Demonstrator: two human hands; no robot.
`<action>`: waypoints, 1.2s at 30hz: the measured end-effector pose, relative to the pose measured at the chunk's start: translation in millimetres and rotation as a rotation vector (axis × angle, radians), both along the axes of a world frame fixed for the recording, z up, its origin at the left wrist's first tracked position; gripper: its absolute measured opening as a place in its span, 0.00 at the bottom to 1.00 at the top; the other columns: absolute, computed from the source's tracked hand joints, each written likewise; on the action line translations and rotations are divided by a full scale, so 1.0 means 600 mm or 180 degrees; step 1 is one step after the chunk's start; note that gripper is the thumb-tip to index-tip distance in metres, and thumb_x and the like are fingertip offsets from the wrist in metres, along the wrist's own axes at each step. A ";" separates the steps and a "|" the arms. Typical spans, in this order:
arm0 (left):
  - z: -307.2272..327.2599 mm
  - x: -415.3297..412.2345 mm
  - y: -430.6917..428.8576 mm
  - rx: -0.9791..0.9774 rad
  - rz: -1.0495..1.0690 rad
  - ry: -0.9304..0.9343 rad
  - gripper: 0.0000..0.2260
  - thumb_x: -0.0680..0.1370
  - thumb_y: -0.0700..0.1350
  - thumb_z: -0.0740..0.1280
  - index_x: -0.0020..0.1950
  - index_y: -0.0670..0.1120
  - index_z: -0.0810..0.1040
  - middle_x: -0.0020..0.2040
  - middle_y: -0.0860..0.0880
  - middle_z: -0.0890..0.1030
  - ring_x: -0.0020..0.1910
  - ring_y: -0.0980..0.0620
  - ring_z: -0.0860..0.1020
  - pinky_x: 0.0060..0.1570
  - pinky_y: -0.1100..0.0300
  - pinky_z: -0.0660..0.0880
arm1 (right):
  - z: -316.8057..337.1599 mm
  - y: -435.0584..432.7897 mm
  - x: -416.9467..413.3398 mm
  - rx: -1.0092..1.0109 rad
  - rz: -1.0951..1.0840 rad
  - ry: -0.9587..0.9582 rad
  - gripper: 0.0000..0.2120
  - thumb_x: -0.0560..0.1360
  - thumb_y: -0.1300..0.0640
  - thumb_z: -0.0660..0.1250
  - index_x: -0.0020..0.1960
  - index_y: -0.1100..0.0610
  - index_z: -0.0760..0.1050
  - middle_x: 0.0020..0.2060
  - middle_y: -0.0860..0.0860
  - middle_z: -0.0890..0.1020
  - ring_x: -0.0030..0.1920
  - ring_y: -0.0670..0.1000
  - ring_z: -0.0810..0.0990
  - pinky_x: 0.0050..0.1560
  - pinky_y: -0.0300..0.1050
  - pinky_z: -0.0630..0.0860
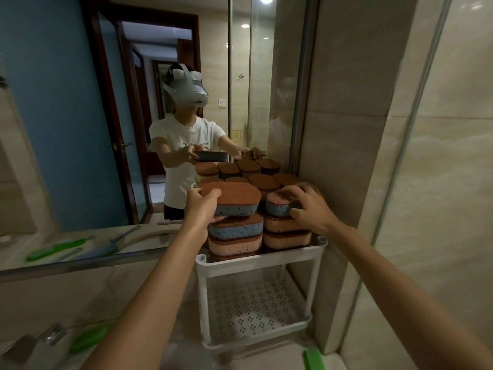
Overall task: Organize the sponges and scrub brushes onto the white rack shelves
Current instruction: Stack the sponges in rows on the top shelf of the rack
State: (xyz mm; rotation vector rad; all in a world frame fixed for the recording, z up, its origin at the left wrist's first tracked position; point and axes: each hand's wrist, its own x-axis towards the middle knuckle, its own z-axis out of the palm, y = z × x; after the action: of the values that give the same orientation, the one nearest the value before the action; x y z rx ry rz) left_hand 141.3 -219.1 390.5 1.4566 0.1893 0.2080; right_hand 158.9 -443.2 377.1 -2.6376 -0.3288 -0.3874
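Note:
A white two-shelf rack (262, 259) stands on the counter against the mirror and the tiled wall. Its top shelf carries stacks of oval sponges with brown scrub tops and blue or pink bodies. My left hand (201, 206) grips a blue sponge (236, 200) by its left end, just above the front left stack (236, 235). My right hand (310, 206) holds a smaller blue sponge (280, 205) on top of the front right stack (286, 233). The perforated lower shelf (256, 313) holds nothing that I can see.
The mirror behind the rack reflects a person wearing a headset and more sponges. A green scrub brush (90, 337) lies on the counter at lower left by a chrome faucet (40, 340). Another green brush piece (314, 359) lies right of the rack's foot. The tiled wall (354, 156) closes the right side.

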 end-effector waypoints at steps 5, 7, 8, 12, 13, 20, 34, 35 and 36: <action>-0.003 -0.004 -0.001 -0.0020 0.0017 0.0014 0.16 0.79 0.43 0.62 0.65 0.43 0.65 0.64 0.42 0.72 0.58 0.46 0.74 0.38 0.59 0.77 | -0.008 0.000 -0.013 0.0396 0.0066 -0.0091 0.33 0.65 0.52 0.57 0.70 0.51 0.60 0.68 0.55 0.65 0.68 0.57 0.62 0.67 0.51 0.63; -0.006 -0.006 0.000 -0.0028 0.0016 0.0045 0.16 0.79 0.43 0.62 0.66 0.43 0.65 0.64 0.41 0.72 0.61 0.45 0.74 0.40 0.58 0.77 | -0.012 -0.002 -0.016 0.0516 0.0107 -0.0203 0.33 0.64 0.51 0.57 0.70 0.53 0.61 0.67 0.55 0.65 0.68 0.57 0.63 0.66 0.51 0.63; -0.006 -0.007 0.001 -0.0034 0.0008 0.0053 0.17 0.79 0.43 0.62 0.66 0.43 0.65 0.64 0.41 0.72 0.62 0.44 0.73 0.43 0.57 0.77 | -0.013 -0.003 -0.017 0.0553 0.0119 -0.0304 0.33 0.64 0.50 0.57 0.70 0.54 0.61 0.67 0.55 0.65 0.67 0.57 0.63 0.66 0.52 0.64; 0.002 -0.008 -0.002 -0.0102 0.0003 -0.0003 0.12 0.79 0.43 0.62 0.61 0.44 0.66 0.62 0.42 0.72 0.57 0.46 0.74 0.40 0.58 0.78 | -0.006 0.009 -0.025 0.0506 0.0282 -0.0855 0.31 0.66 0.52 0.60 0.69 0.54 0.64 0.67 0.54 0.66 0.68 0.54 0.63 0.70 0.52 0.64; 0.003 -0.009 -0.006 -0.0102 -0.0014 -0.0031 0.10 0.79 0.43 0.62 0.59 0.45 0.65 0.60 0.43 0.72 0.56 0.47 0.74 0.39 0.59 0.78 | -0.001 0.018 -0.027 0.0405 0.0456 -0.0886 0.30 0.67 0.51 0.61 0.70 0.53 0.64 0.68 0.53 0.66 0.70 0.53 0.61 0.71 0.51 0.62; -0.004 -0.022 -0.022 0.0139 -0.0232 -0.0120 0.10 0.80 0.44 0.60 0.60 0.42 0.71 0.55 0.44 0.75 0.51 0.49 0.76 0.43 0.59 0.79 | 0.019 0.077 -0.024 -0.0756 0.0772 -0.0536 0.36 0.73 0.50 0.68 0.75 0.47 0.53 0.73 0.51 0.64 0.76 0.52 0.52 0.74 0.56 0.39; -0.055 -0.024 0.006 0.1566 -0.0022 -0.0414 0.22 0.80 0.51 0.60 0.72 0.44 0.66 0.68 0.44 0.73 0.66 0.45 0.72 0.64 0.51 0.71 | -0.017 0.088 -0.012 -0.1118 0.0649 -0.0851 0.26 0.77 0.53 0.61 0.73 0.46 0.59 0.70 0.51 0.67 0.73 0.54 0.60 0.74 0.57 0.40; -0.061 -0.026 0.006 0.1583 -0.0062 -0.0468 0.22 0.79 0.50 0.61 0.71 0.44 0.67 0.67 0.45 0.74 0.65 0.46 0.73 0.61 0.53 0.73 | -0.020 0.087 -0.011 -0.1122 0.0643 -0.0874 0.26 0.77 0.53 0.61 0.74 0.46 0.59 0.70 0.51 0.67 0.73 0.54 0.60 0.74 0.57 0.41; -0.068 -0.028 0.006 0.1595 -0.0107 -0.0528 0.21 0.78 0.50 0.63 0.70 0.45 0.68 0.66 0.45 0.75 0.64 0.46 0.74 0.58 0.54 0.74 | -0.025 0.086 -0.010 -0.1120 0.0642 -0.0903 0.26 0.77 0.53 0.60 0.74 0.46 0.59 0.70 0.52 0.67 0.73 0.54 0.61 0.74 0.57 0.42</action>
State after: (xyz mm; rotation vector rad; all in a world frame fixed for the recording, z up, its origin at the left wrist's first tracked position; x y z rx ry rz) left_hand 124.6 -215.5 349.8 1.9278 -0.0275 0.3657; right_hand 152.7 -391.5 362.3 -2.8485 -0.8140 -0.6922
